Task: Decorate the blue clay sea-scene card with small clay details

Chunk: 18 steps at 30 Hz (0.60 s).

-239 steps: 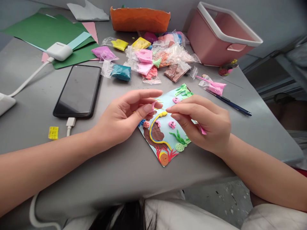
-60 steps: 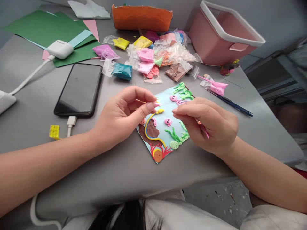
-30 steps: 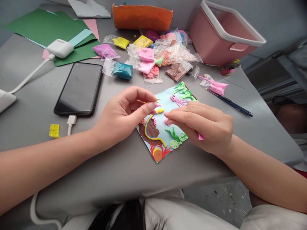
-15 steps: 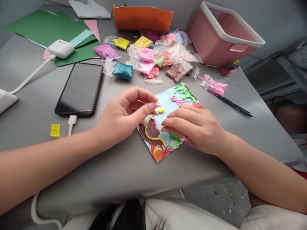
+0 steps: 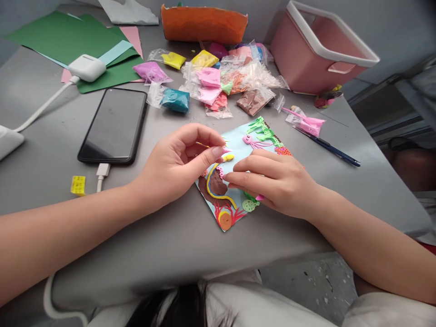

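Note:
A light blue card (image 5: 238, 145) with clay sea shapes, among them a pink squid (image 5: 251, 141), lies on the grey table (image 5: 163, 236). My left hand (image 5: 177, 161) hovers over the card's left edge with thumb and forefinger pinched on a small pink bit of clay (image 5: 225, 149). My right hand (image 5: 275, 181) rests on the card's right half, fingers stretched leftward and pressed down near the brown clay patch (image 5: 216, 185). A pink tool (image 5: 260, 197) pokes out under the right palm.
Several clear bags of coloured clay (image 5: 207, 81) lie behind the card. A black phone (image 5: 114, 125) on a white cable lies to the left, by a white earbud case (image 5: 86, 68) and green paper (image 5: 68, 41). A pink basket (image 5: 316, 50), an orange felt tray (image 5: 203, 23) and a blue pen (image 5: 332, 150) are behind.
My right hand has come down from above the card and slid left, its fingers now flat on the card over the small pink figures. My left hand has kept its pinch and place.

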Tool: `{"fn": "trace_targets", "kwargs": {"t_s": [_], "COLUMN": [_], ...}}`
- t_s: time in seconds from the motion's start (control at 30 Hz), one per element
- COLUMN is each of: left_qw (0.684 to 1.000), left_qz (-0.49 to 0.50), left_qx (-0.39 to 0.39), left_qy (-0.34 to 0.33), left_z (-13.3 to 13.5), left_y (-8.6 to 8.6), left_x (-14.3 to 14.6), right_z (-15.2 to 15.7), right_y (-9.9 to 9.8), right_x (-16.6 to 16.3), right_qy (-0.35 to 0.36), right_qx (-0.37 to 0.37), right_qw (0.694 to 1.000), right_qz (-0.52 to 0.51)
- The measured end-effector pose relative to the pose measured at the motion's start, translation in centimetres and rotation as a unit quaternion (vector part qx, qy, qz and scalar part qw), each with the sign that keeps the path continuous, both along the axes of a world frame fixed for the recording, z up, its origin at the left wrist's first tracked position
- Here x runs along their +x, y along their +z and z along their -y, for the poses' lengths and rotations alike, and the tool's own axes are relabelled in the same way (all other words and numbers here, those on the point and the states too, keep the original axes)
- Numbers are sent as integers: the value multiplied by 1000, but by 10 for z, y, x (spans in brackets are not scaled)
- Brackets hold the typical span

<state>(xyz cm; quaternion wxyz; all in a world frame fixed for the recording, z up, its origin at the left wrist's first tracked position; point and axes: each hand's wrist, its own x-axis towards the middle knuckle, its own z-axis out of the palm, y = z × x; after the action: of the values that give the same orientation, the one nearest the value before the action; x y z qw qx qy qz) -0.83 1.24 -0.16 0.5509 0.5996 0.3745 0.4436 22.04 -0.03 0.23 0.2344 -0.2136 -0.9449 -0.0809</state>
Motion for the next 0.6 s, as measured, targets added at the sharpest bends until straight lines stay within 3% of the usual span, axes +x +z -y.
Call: {"fn": "trace_targets", "kwargs": {"t_s": [0.3,0.6], "left_qw": [1000,1000], "left_qz": [0,16], "left_qx": [-6,-6], "left_qy": [-6,-8], "left_z": [-1,0], "left_y": [-1,-1], "left_x": [0,0], "right_z": [-3,-5], "right_y": [-7,4], "right_x": [-2,10], "right_qy": [-3,-57], "right_qx": [-25,-8], "right_qw": [1000,998], "right_qz": [-3,-11]}}
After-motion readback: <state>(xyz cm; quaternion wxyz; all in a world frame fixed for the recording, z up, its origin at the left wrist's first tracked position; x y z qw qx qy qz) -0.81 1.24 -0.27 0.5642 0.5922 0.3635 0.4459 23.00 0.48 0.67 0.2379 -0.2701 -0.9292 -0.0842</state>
